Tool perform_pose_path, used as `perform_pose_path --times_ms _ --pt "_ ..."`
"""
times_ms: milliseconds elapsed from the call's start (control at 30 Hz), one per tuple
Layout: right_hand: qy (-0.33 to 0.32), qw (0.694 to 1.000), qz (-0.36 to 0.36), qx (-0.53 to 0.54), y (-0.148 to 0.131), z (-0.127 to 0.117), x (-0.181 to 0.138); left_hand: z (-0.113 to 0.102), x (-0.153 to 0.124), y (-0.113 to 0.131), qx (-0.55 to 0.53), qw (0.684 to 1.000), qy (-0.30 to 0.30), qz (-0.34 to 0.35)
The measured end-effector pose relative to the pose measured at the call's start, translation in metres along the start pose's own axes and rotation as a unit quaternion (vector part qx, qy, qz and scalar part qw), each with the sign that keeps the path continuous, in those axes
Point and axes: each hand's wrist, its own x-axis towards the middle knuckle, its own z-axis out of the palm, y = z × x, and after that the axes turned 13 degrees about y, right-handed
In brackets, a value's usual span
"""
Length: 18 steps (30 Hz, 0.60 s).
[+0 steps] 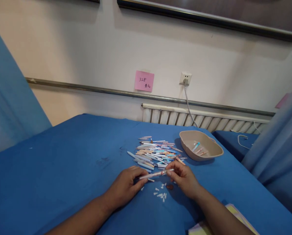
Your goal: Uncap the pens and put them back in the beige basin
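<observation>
Between my two hands is a pale, slim pen [154,174] with small reddish marks, held nearly level above the blue cloth. My left hand [127,184] pinches its left end, and my right hand [183,179] has its fingers closed round the right end. Just beyond lies a pile of pen parts [150,153], with barrels and thin refills in white, grey-blue, orange and pink. Several small white cone-shaped tips [162,195] are scattered on the cloth nearer to me. Close to my right hand is a small brown piece [169,186], its kind unclear.
A beige bowl [210,148] with several pens in it stands right of the pile. A yellow and purple item [231,209] lies under my right forearm. Behind the table [62,156] are a radiator [158,116] and a plugged-in cord [188,104]. Blue curtains [278,140] hang at both sides.
</observation>
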Motion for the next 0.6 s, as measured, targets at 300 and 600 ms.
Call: perform_pose_path --times_ms 300,600 --pt "-0.029 0.997 -0.046 -0.053 -0.014 0.001 -0.014 0.0 0.0 0.003 -0.086 0.993 -0.021 -0.074" --pt "-0.067 0.979 -0.102 -0.164 -0.012 -0.001 -0.011 0.0 0.0 0.003 -0.082 0.995 0.004 -0.065"
